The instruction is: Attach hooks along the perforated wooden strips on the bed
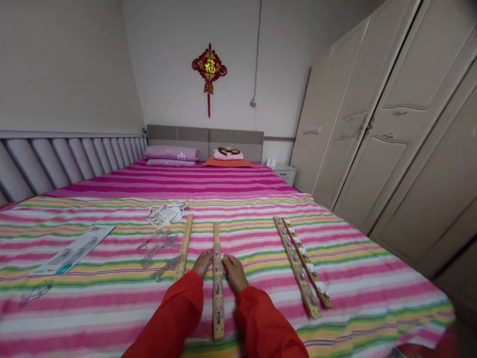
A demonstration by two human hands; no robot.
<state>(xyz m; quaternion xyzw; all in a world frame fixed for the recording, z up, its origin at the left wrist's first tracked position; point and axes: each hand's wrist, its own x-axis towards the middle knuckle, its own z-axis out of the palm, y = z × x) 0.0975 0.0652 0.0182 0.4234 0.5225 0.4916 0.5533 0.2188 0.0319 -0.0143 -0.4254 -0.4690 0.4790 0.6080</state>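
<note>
A narrow wooden strip [218, 308] lies lengthwise before me, with several metal hooks on clear adhesive backings along it. My left hand [202, 263] is closed at its left edge, thumb and fingertips against the wood near the uppermost hook [216, 251]. Across from it, my right hand [234, 273] is closed on the right edge at about the same height. The far end of the strip is bare wood. Just left of my left hand is a second wooden strip [185, 238] with small holes. Loose clear adhesive hooks [158, 246] lie beside that strip.
Two strips rest at right, one with metal hooks [294, 256], one with white hooks [306, 261]. A hook package [72, 251], thin clear pieces [36, 293] and a pile of wrappers [166, 214] lie left on the striped bedspread [257, 233]. Wardrobes [391, 129] stand right.
</note>
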